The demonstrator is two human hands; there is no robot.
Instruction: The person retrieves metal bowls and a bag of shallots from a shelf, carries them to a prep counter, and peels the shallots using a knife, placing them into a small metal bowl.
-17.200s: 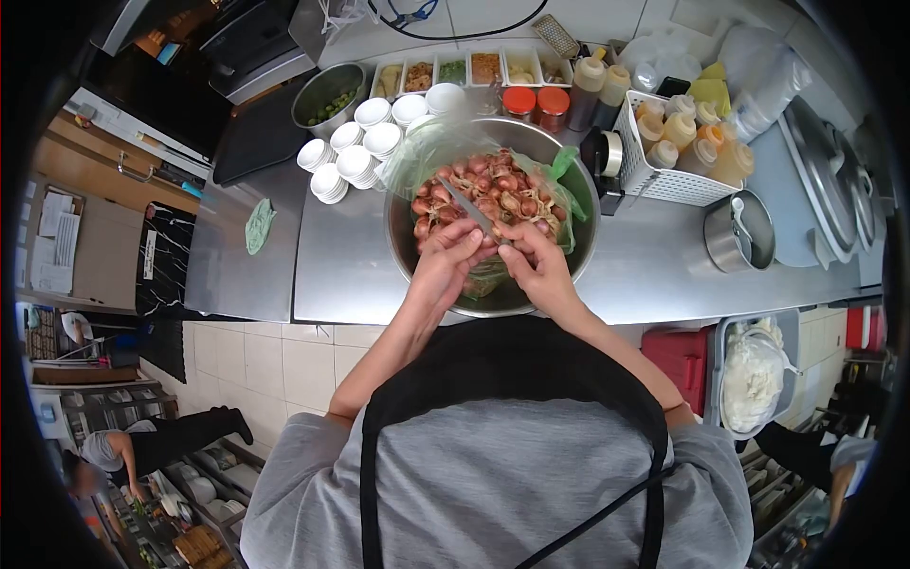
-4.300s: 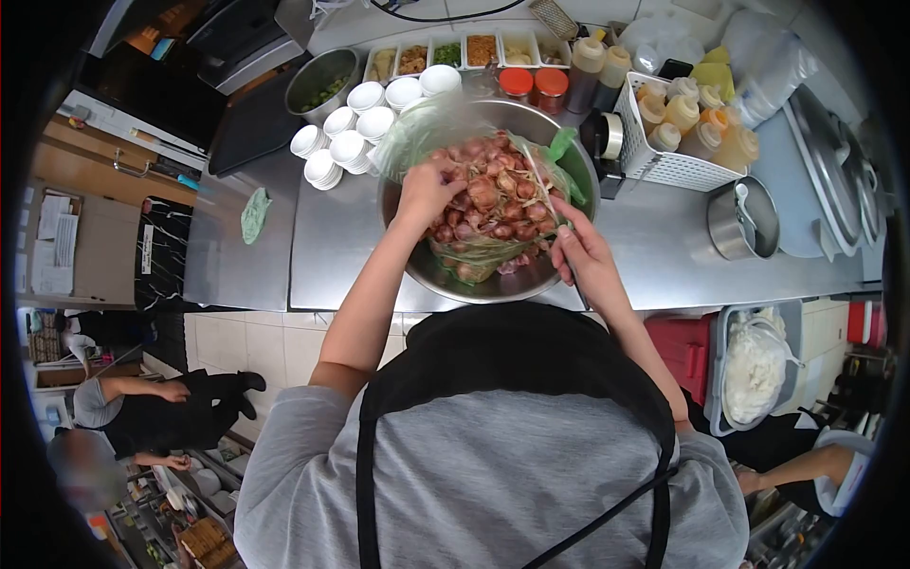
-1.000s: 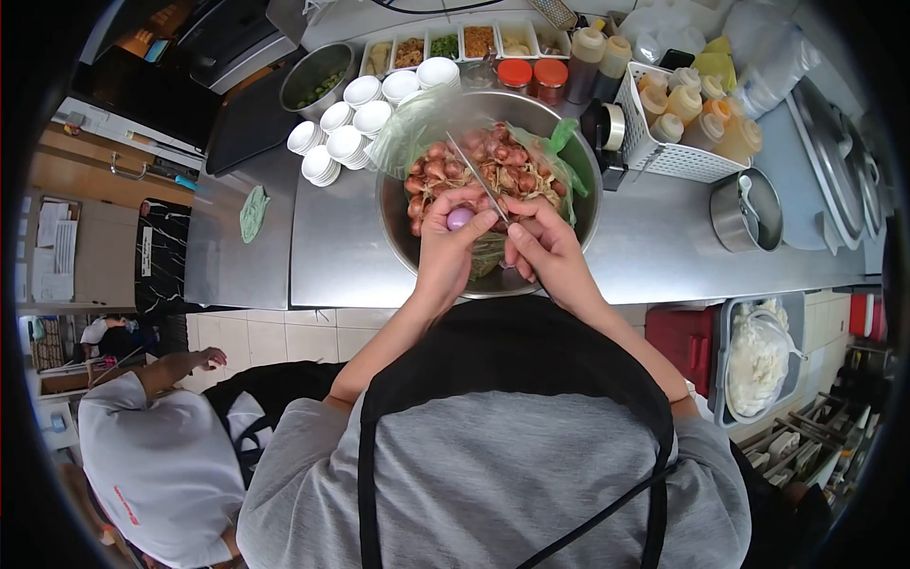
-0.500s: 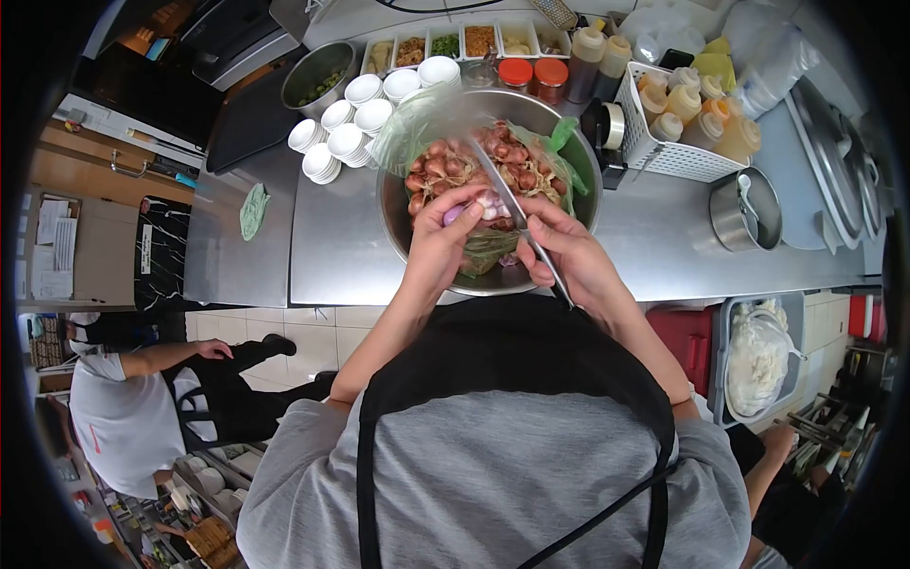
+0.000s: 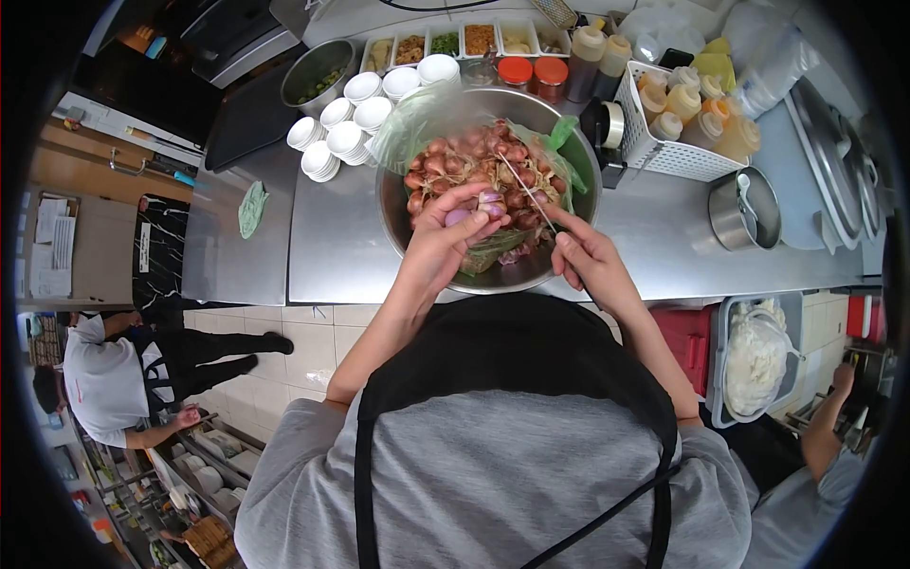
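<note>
My left hand (image 5: 441, 237) is closed around a purple peeled shallot (image 5: 458, 216) and a partly peeled pinkish one (image 5: 490, 204) at its fingertips. In my right hand (image 5: 590, 258) is a knife (image 5: 524, 188), its thin blade pointing up and left over the shallots, apart from the one in my left fingertips. Both hands are above the near part of a large metal bowl (image 5: 591, 175). Brown-skinned shallots (image 5: 441, 166) fill a clear green plastic bag (image 5: 566, 142) inside it. Purple peelings (image 5: 517, 252) lie low in the bowl.
Stacked white cups (image 5: 349, 142) stand left of the bowl, a green cloth (image 5: 253, 211) farther left. Red-lidded jars (image 5: 515, 73) and a white basket of bottles (image 5: 682, 161) sit behind and right. A metal pot (image 5: 739, 232) is at right. Co-workers (image 5: 109, 379) are nearby.
My right hand has drawn the knife right and down, away from the shallot, and the blade has turned edge-on. The co-worker at left has shifted and turned.
</note>
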